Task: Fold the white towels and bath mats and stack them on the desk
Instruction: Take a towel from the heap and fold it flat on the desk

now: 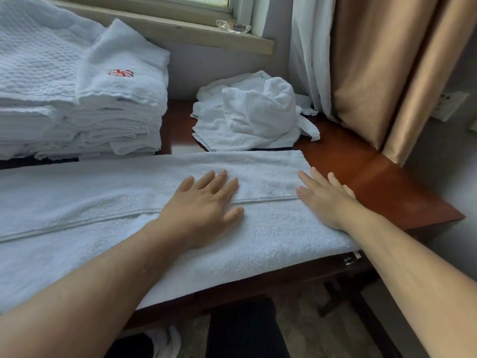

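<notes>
One red embroidered mark [120,73], illegible, sits atop the one folded stack [85,120] at 10 o'clock. The red-brown worktop [374,182] stands below a window sill [180,32], with one tan curtain [387,73] at 2 o'clock and one crumpled heap [253,112] at 12 o'clock. One towel [129,208] lies along the near edge at 6 o'clock; the left hand [204,202] and right hand [325,195] rest flat on it, fingers spread.

white towel [232,244], reddish-brown desk [374,177], tan curtain [387,73]

One spread towel [103,202], one folded stack [85,112], one crumpled heap [253,115]; two hands, left hand [206,205] and right hand [325,197], on one bench [387,182].
</notes>
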{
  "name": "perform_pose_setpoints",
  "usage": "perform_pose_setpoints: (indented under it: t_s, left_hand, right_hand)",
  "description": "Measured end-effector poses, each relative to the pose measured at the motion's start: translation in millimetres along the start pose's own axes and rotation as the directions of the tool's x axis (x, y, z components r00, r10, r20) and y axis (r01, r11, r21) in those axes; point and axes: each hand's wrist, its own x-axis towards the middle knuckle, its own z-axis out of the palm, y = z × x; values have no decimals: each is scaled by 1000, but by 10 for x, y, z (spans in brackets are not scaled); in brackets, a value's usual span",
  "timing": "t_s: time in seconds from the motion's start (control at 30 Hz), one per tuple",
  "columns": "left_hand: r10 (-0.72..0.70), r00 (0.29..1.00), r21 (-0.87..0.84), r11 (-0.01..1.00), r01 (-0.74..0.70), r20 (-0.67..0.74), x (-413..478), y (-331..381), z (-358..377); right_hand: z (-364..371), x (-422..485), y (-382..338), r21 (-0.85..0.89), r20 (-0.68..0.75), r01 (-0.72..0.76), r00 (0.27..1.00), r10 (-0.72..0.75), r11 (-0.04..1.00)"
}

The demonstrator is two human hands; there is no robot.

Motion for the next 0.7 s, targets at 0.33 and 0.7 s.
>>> perform_pose_setpoints:
  t_s: [0.33, 0.7]
  left_hand:
    - [283, 955, 172, 949, -265, -89, -711, 418, -70]
    - [111, 966, 70, 993, -97, -235, -777, 564, -274]
  right_hand:
    - [127, -817, -199, 81, -450, 567, 755, -477, 820]
    - [148, -1072, -67, -204, -572, 561, 596, -563, 802]
